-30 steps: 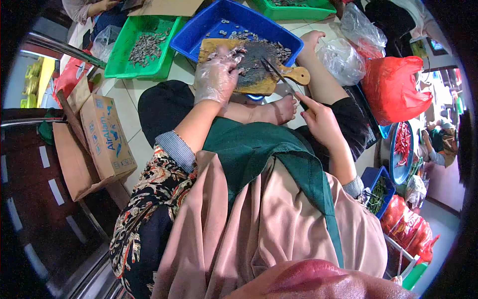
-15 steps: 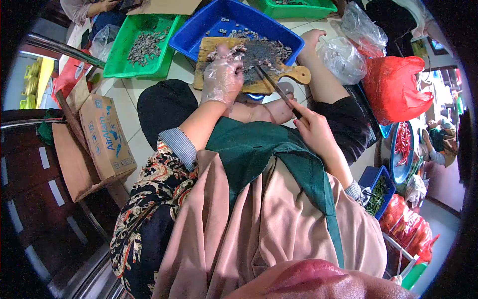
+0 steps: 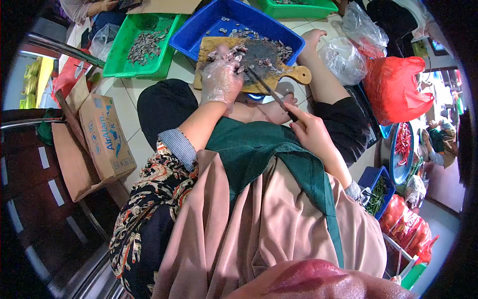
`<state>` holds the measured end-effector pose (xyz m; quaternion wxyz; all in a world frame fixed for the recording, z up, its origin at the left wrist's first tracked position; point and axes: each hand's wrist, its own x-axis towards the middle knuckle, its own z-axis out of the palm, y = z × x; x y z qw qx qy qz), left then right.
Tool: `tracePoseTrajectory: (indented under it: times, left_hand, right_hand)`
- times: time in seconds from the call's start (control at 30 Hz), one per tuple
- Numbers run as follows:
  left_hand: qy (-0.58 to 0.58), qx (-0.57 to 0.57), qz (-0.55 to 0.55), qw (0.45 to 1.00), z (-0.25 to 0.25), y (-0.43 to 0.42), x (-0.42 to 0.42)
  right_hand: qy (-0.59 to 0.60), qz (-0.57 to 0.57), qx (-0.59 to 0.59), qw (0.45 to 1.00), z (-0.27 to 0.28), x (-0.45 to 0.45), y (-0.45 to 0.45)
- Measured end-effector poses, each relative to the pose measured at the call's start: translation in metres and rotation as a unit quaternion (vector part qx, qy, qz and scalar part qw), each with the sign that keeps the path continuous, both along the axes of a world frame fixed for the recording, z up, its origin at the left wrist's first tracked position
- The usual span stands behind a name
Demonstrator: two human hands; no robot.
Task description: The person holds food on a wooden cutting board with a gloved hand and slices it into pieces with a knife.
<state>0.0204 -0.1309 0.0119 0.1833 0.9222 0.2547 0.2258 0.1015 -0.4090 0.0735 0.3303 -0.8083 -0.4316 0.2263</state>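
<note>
Carton (image 3: 108,139) reads "AirAlam"; right hand (image 3: 312,131) clasps a knife (image 3: 269,89); gloved left hand (image 3: 220,82) pinches greyish pieces (image 3: 240,50) on board (image 3: 264,47).

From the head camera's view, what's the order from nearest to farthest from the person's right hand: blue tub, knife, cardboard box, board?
Starting at the right hand:
1. Knife: in its grip.
2. Board: just ahead, toward the left.
3. Blue tub: beyond the board.
4. Cardboard box: far off to the left.
</note>
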Motion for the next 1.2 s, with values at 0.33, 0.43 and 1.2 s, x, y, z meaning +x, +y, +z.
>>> tracePoseTrajectory:
  times: [0.33, 0.43, 1.2]
  left_hand:
    - [0.0, 0.021, -0.038, 0.999, -0.009, 0.001, 0.003]
    - [0.015, 0.007, -0.031, 0.999, -0.009, -0.001, 0.005]
    - [0.036, 0.041, -0.037, 0.998, -0.004, 0.0, 0.011]
  right_hand:
    - [-0.014, -0.027, -0.036, 0.999, 0.007, 0.001, 0.005]
    - [-0.018, 0.003, -0.036, 0.999, 0.003, -0.003, -0.002]
    - [-0.097, 0.004, -0.05, 0.994, -0.022, -0.016, 0.009]
